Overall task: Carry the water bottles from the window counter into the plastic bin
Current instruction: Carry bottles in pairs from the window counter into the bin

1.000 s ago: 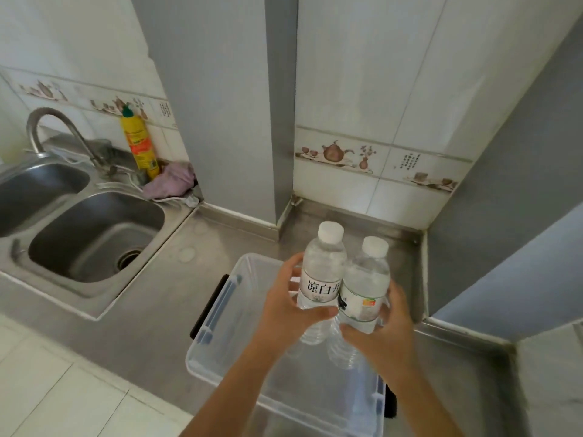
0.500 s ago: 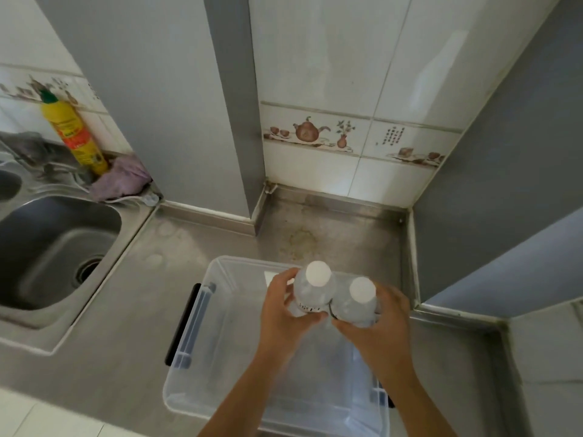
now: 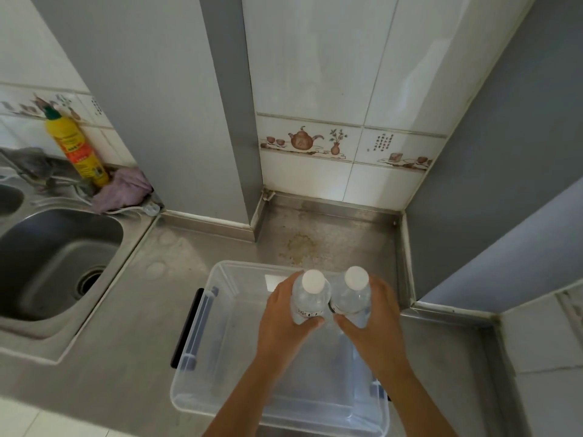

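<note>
Both bottles have sunk lower into the bin since a second ago, so that mostly their white caps and shoulders show from above. Left fingers (image 3: 285, 287) curl round the left bottle (image 3: 308, 302), thumb pressed across its label at the near side. Right fingers (image 3: 383, 290) wrap the right bottle (image 3: 352, 299) the same way, thumb on its near face. The left hand (image 3: 284, 316) and right hand (image 3: 372, 323) sit close together, and the two bottles stand upright, side by side and touching. They hang inside the far half of the bin (image 3: 202, 370), a clear plastic box with a black handle on its left end; whether their bases touch its floor cannot be told. The bin rests on the steel tabletop (image 3: 126, 357), near the corner where white tiled wall meets grey wall. A yellowish stain (image 3: 299, 247) marks the tabletop just beyond the bin. Well to the left lies the sink (image 3: 60, 266), with a yellow bottle (image 3: 77, 146) and a purple cloth (image 3: 124, 190) behind it against the wall.
</note>
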